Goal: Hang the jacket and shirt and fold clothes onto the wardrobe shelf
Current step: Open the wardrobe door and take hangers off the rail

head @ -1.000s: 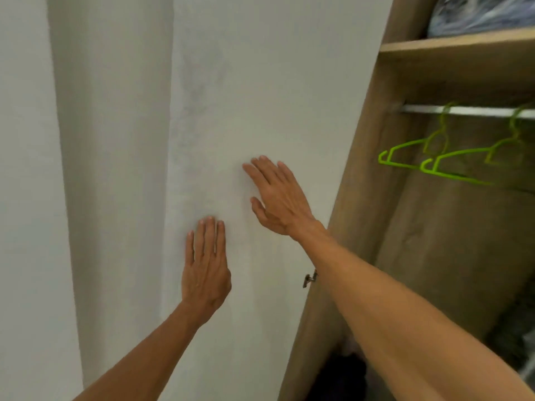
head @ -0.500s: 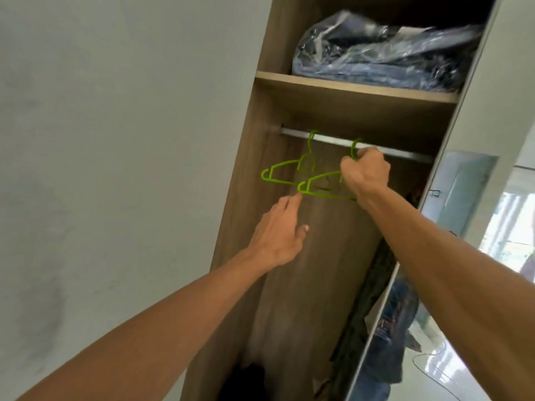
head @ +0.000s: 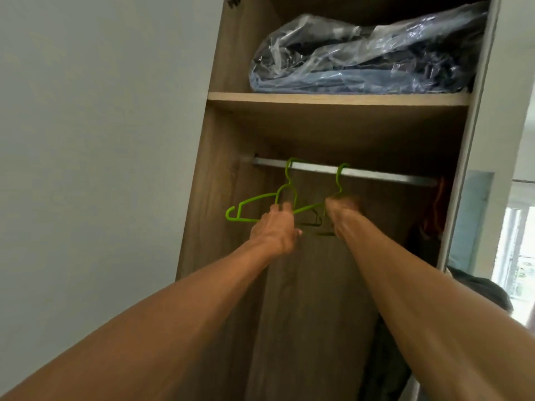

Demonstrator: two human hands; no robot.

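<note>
Two bright green hangers hang from the metal rail (head: 376, 176) inside the open wooden wardrobe. My left hand (head: 276, 228) grips the body of the left hanger (head: 246, 205), just under its neck. My right hand (head: 343, 214) grips the right hanger (head: 338, 178) below its hook; most of that hanger is hidden behind the hand. Above the rail runs the wardrobe shelf (head: 338, 99). No jacket or shirt is clearly in view.
A clear plastic bag of dark and blue clothes (head: 367, 53) fills the shelf. Dark garments (head: 385, 351) hang at the lower right of the wardrobe, with something orange (head: 438, 204) by the rail's right end. The pale door (head: 95, 140) stands open at left.
My hands left the flat door surface and reached into the wardrobe. The right hand took the right hanger first; the left hand has now closed on the left hanger.
</note>
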